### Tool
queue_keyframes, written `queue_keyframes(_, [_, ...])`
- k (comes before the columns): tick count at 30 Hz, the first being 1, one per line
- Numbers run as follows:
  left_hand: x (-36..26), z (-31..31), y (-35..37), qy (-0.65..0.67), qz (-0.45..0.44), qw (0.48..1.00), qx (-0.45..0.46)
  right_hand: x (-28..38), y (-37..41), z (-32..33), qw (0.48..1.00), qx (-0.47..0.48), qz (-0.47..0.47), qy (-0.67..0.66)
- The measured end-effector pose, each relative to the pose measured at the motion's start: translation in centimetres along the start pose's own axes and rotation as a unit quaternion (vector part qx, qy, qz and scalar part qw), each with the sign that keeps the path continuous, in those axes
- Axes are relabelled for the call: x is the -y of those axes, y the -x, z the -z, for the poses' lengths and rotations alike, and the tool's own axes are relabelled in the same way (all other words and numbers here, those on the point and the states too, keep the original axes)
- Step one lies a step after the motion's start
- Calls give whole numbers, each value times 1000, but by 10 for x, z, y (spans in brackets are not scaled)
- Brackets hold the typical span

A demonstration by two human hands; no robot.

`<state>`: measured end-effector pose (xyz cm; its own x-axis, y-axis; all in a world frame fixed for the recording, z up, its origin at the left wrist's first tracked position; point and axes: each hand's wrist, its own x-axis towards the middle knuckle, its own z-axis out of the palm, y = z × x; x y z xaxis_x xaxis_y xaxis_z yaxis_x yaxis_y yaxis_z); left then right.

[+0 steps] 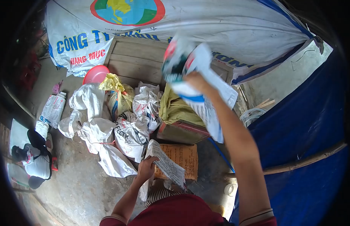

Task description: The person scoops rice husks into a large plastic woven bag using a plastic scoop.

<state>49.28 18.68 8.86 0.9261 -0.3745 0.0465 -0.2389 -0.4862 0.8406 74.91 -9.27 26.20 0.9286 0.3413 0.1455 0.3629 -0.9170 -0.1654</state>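
My left hand (146, 168) is closed on a folded white woven sack (165, 164) covered in small dark print, held low in front of my body. My right hand (197, 82) is raised and reaches forward, gripping another white sack (214, 81) with red, dark green and blue print. Motion blurs the upper part of that sack, and its lower end hangs down beside a wooden box (178, 132) with yellow-green sheeting (178, 105) on it. Below my left hand lies an orange-brown printed carton (190, 160), partly covered by the sack.
Several filled white bags (131, 137) and a yellow sack (120, 96) stand ahead to the left, near a pink basin (96, 74). A person (37, 162) sits at far left. A blue tarp (295, 139) with a wooden pole (306, 162) hangs at right; a wire coil (252, 116) lies nearby.
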Motion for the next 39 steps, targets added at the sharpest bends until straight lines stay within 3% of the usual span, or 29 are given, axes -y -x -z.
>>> queue_keyframes(2, [2, 3, 3, -6, 3, 1000, -1, 37, 30, -44, 987, 54, -115, -100])
queue_keyframes(3, [3, 3, 4, -3, 6, 1000, -7, 29, 43, -86, 999, -24, -1, -33])
queue_keyframes(4, [5, 3, 4, 1, 8, 1000, -12, 33, 58, -104, 998, -39, 7, -55])
queue_keyframes(5, [7, 2, 4, 2, 10, 1000, -11, 27, 68, -133, 998, 15, -24, -47])
queue_keyframes(6, [9, 1, 5, 2, 11, 1000, -15, 36, 84, -142, 995, -23, -43, -83])
queue_keyframes(11, [3, 3, 2, -5, 14, 1000, -2, 45, 83, -145, 983, -106, -60, -138])
queue_keyframes(13, [2, 1, 1, 0, 12, 1000, 9, 43, 58, -127, 946, -249, -117, -174])
queue_keyframes(15, [1, -2, 0, -2, 2, 1000, 11, 39, 36, -115, 910, -331, -91, -234])
queue_keyframes(16, [0, -3, -1, -3, -8, 1000, 10, 40, 30, -109, 892, -271, -126, -338])
queue_keyframes(18, [-7, -5, -2, 3, -8, 1000, 18, 45, 27, -105, 887, -198, -148, -390])
queue_keyframes(23, [-6, -7, -5, 14, -2, 999, 37, 63, 81, -131, 934, -75, -114, -331])
queue_keyframes(27, [8, 0, -18, 39, -31, 998, -48, 60, 158, -156, 935, 18, -134, -327])
queue_keyframes(29, [-2, 24, -30, 118, 34, 992, -36, 61, 194, -141, 902, 172, -161, -361])
queue_keyframes(31, [20, 34, -49, 86, 22, 995, -51, 88, 217, -97, 825, 290, -175, -452])
queue_keyframes(33, [14, 49, -76, 52, 57, 997, -33, 104, 233, -87, 847, 305, -81, -427])
queue_keyframes(35, [10, 56, -107, 82, -15, 996, -18, 128, 253, -94, 927, 157, -60, -336])
queue_keyframes(36, [8, 58, -120, 91, -36, 995, 8, 131, 255, -101, 926, 154, -64, -338])
queue_keyframes(38, [-1, 65, -143, 98, -64, 992, 44, 129, 254, -117, 922, 91, -205, -316])
queue_keyframes(39, [-9, 72, -151, 126, -4, 981, 145, 126, 255, -118, 920, 85, -214, -317])
